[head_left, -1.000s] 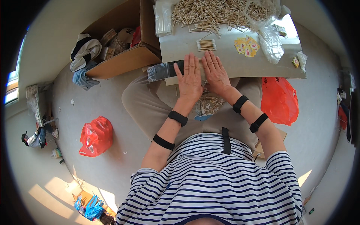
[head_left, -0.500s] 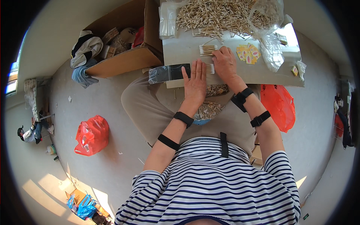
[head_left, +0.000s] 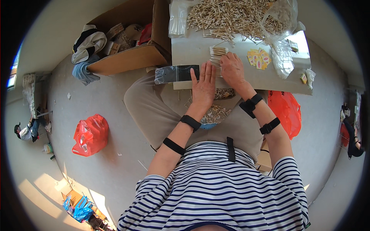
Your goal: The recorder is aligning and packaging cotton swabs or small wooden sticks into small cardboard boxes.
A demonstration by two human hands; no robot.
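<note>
A navy-and-white striped shirt [head_left: 219, 188] fills six o'clock; black straps [head_left: 190, 122] band both forearms; khaki-tan trousers [head_left: 154, 111] sit at centre; pale tan wooden sticks [head_left: 227, 15] heap at twelve o'clock on a light grey board [head_left: 192, 50]; a black bag [head_left: 175, 73] lies under the left hand [head_left: 203, 85]; yellow-and-red packets [head_left: 259, 58] lie at one o'clock; red plastic bags [head_left: 90, 134] sit at nine and three o'clock; a brown cardboard box [head_left: 131, 57] sits at eleven o'clock; a blue bag [head_left: 79, 204] lies at seven o'clock; the floor [head_left: 96, 96] is grey.
</note>
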